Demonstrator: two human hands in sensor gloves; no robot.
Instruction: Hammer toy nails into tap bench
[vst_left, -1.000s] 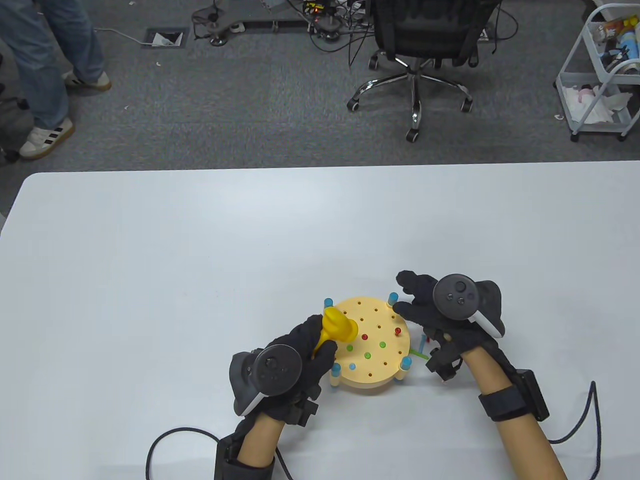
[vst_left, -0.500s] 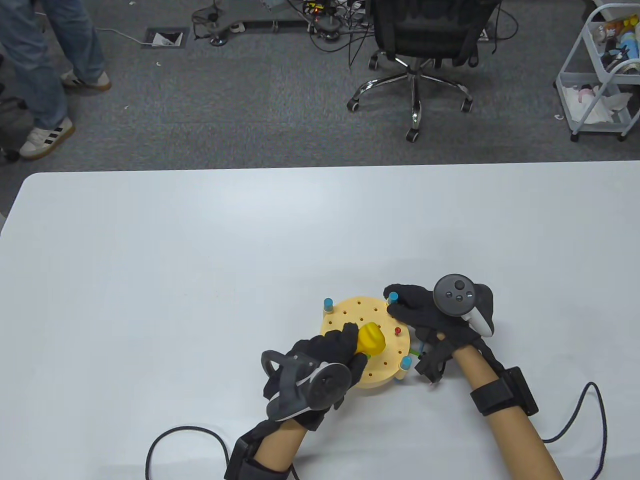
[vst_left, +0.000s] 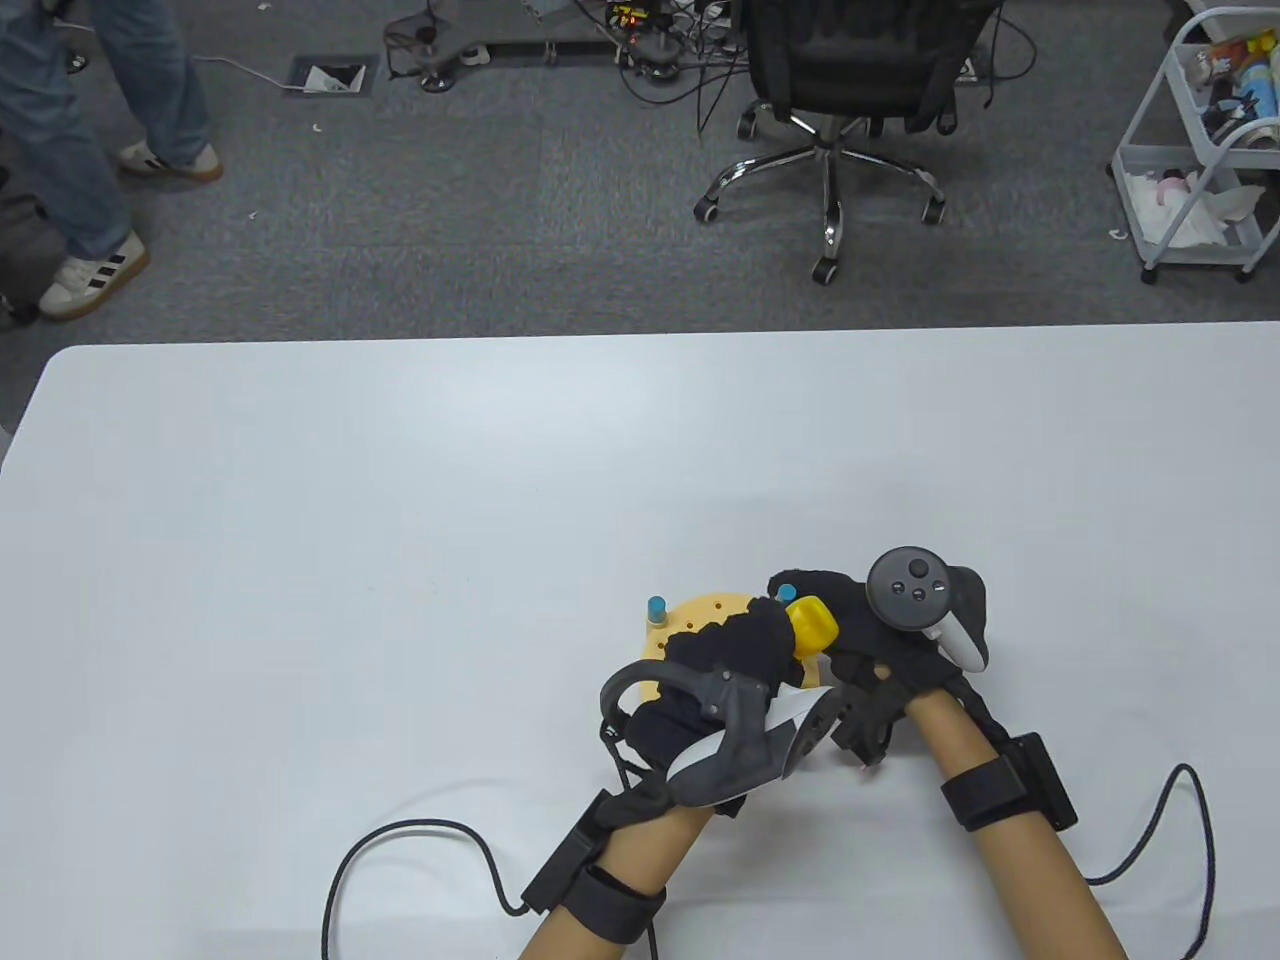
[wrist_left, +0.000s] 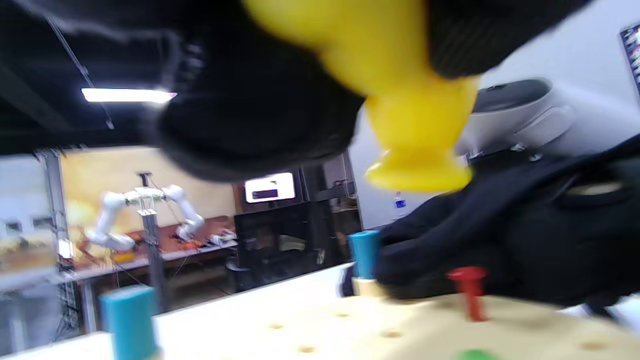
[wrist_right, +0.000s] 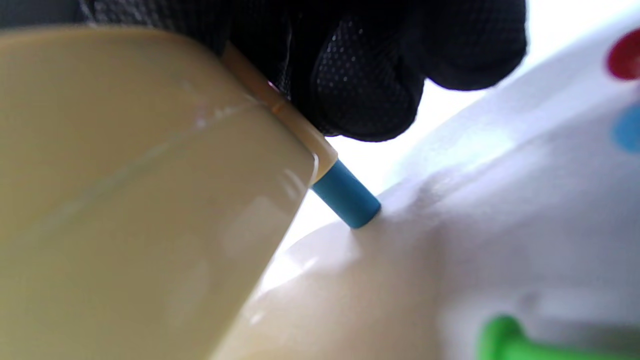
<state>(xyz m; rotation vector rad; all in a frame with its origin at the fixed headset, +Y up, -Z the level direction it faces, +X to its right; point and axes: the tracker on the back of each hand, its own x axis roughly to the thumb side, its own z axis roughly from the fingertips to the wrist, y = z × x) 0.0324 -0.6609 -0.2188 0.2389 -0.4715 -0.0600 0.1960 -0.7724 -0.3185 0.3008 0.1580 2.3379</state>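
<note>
The round wooden tap bench (vst_left: 700, 615) with blue corner posts (vst_left: 656, 607) stands near the table's front edge. My left hand (vst_left: 740, 650) reaches across it and grips the yellow toy hammer (vst_left: 812, 625) by the handle. In the left wrist view the hammer head (wrist_left: 415, 150) hangs a little above an upright red nail (wrist_left: 470, 295) that stands out of the bench top (wrist_left: 300, 320). My right hand (vst_left: 860, 620) holds the bench's right rim beside a blue post (vst_left: 785, 592). Its fingers (wrist_right: 370, 75) curl under the rim (wrist_right: 125, 175) next to a blue leg (wrist_right: 347, 197).
A green nail (wrist_right: 505, 340) lies on the table right of the bench. Glove cables (vst_left: 420, 850) trail along the front edge. An office chair (vst_left: 840, 90), a white cart (vst_left: 1190, 160) and a person's legs (vst_left: 90, 150) are on the floor beyond the table.
My left hand has carried the hammer from the bench's left edge across to its right side, over the red nail. The right hand closed onto the bench rim and stays there.
</note>
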